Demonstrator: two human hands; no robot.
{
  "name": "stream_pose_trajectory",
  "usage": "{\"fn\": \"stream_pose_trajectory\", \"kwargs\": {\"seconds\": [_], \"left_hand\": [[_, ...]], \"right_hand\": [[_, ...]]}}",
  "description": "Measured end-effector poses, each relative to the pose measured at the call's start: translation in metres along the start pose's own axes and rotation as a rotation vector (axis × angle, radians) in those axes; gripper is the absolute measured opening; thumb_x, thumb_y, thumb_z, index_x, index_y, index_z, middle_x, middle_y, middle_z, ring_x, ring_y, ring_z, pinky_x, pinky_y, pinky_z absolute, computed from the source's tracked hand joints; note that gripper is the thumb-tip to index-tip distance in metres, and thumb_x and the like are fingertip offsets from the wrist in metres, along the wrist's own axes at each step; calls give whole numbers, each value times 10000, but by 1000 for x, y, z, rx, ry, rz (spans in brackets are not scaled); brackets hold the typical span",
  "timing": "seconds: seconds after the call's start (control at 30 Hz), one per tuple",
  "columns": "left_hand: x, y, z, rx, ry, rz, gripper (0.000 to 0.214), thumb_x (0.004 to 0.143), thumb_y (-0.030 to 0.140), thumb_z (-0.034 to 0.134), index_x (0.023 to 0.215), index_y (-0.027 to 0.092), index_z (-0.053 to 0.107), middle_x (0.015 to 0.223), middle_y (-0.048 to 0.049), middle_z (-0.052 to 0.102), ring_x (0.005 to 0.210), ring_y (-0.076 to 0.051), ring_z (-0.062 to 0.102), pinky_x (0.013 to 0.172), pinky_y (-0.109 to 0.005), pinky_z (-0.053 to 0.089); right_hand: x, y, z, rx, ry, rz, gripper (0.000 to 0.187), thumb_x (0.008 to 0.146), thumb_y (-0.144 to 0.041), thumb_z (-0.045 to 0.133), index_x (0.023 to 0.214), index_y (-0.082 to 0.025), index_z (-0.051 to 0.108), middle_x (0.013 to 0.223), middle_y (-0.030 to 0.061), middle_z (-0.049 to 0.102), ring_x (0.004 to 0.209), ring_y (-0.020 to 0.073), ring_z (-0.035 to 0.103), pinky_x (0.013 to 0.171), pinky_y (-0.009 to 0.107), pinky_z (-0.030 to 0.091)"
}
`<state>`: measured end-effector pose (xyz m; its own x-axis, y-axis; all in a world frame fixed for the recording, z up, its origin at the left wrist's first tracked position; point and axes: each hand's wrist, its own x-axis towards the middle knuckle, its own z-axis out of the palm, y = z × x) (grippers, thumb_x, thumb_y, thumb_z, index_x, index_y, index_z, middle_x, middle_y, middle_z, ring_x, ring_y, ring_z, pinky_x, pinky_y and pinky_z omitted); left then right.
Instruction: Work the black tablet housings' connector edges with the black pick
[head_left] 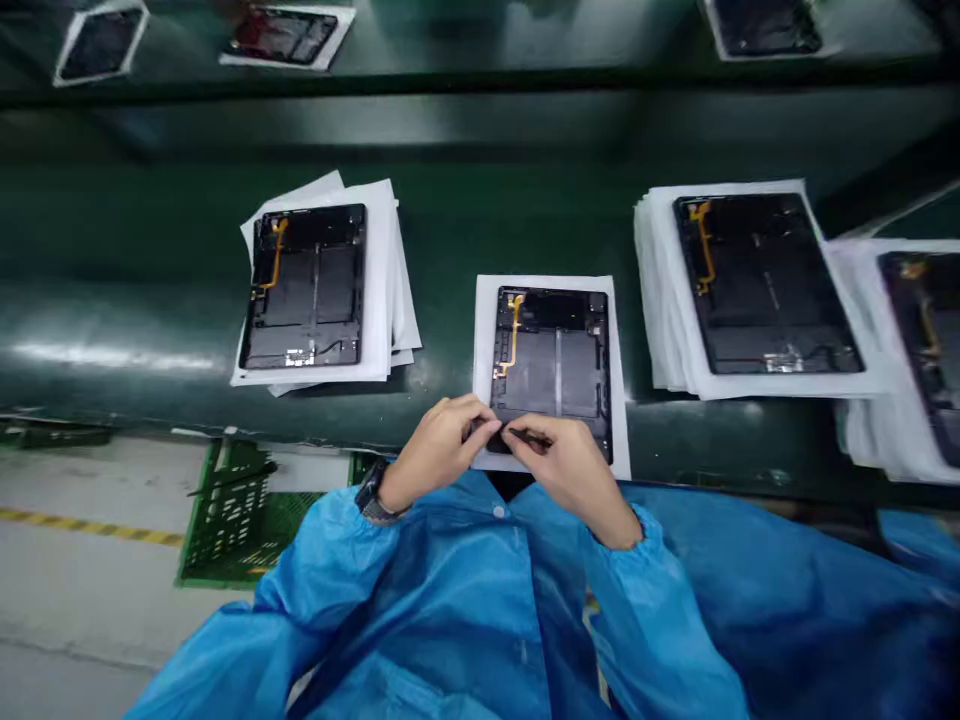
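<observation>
Black tablet housing point(534, 370) lies under and just beyond the left hand point(448, 440) and right hand point(568, 462), almost together, grip unclear. Fine work beneath them seems underway; steadiness looks needed next.

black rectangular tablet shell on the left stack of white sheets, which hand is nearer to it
Left. The left hand is below and right of the black rectangular tablet shell in the head view; the right hand is farther right, past the left one.
</observation>
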<state>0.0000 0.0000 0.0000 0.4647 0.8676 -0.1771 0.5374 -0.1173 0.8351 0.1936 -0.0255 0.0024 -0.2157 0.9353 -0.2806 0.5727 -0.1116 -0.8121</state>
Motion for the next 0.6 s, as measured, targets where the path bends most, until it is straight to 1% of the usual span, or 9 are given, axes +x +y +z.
{"fn": "stream_pose_trajectory", "kwargs": {"seconds": [0.1,0.2,0.3,0.43,0.6], "left_hand": [[0,2,0,34,-4,-28,197,1017,272,550,882,192,669,888,4,688,763,-151,569,794,-307,374],[1,4,1,59,-11,-54,140,986,233,580,897,196,682,874,15,696,729,-143,562,805,-313,368],[2,4,2,65,-5,-70,120,973,204,585,918,201,691,878,22,700,718,-138,558,818,-316,365],[1,2,4,46,19,-63,126,981,198,585,916,195,692,882,21,707,719,-136,553,813,-316,364],[-2,-1,4,60,32,-39,160,1001,204,565,927,191,706,871,12,704,711,-137,553,805,-315,363]], "right_hand": [[2,-2,1,-54,20,-6,173,907,-247,610,924,-215,779,793,17,772,670,176,651,642,273,424],[4,-4,1,-90,14,6,175,910,-253,618,933,-219,788,808,27,784,686,187,668,659,280,436],[5,-5,0,-70,-2,24,177,918,-266,614,936,-224,785,816,28,786,701,193,678,665,281,444],[6,-6,-1,-18,-42,33,197,941,-278,579,936,-222,769,836,32,779,734,194,682,666,275,446],[8,-8,-1,-41,-84,68,197,954,-290,561,893,-224,737,787,17,747,710,184,645,642,270,410]]}}
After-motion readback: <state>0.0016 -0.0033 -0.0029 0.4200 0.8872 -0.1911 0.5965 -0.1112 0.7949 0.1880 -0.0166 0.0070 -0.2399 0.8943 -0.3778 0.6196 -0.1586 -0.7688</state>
